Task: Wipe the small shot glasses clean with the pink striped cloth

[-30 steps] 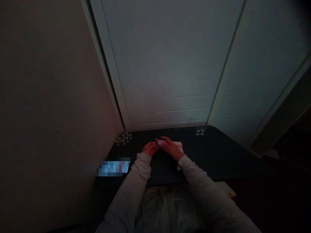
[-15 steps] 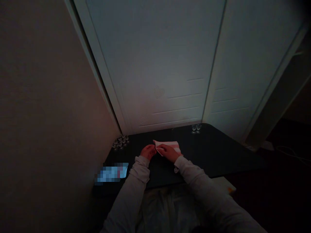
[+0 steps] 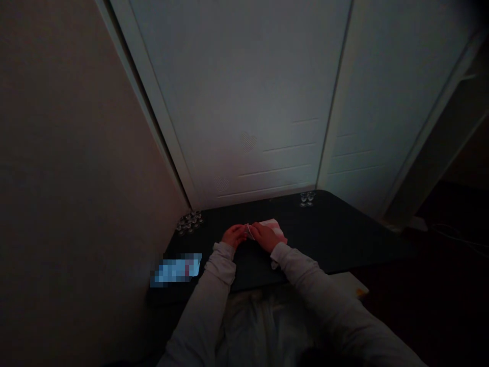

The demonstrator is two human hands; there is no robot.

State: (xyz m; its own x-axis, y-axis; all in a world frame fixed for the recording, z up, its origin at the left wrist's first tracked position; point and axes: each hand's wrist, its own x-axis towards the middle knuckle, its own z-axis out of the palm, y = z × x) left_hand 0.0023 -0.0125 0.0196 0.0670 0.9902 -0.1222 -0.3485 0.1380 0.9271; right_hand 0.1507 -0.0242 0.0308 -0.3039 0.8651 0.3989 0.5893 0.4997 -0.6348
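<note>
My right hand [image 3: 266, 237] is closed on a pink-and-white striped cloth [image 3: 275, 228], its fingers pressing the cloth's left end toward my other hand. Just to the left, my left hand [image 3: 234, 236] has its fingers curled in, meeting the cloth's edge. Something small and pale shows between the two hands, too dim to name. Both hands are above the middle of the dark table [image 3: 328, 239]. Several small stemmed glasses [image 3: 190, 222] are grouped at the table's left end, and two more small glasses [image 3: 307, 199] stand side by side at the back right.
A lit, blurred-out screen or sheet [image 3: 176, 270] lies on the table's front left. White panels [image 3: 244, 102] rise behind the table, and a wall [image 3: 76, 178] borders it on the left. A pale box-like thing [image 3: 348, 285] sits below the front edge, beside my right sleeve.
My right hand has shifted slightly and now covers more of the cloth's left end, which looks more bunched. My left hand's fingers have drawn closer to it.
</note>
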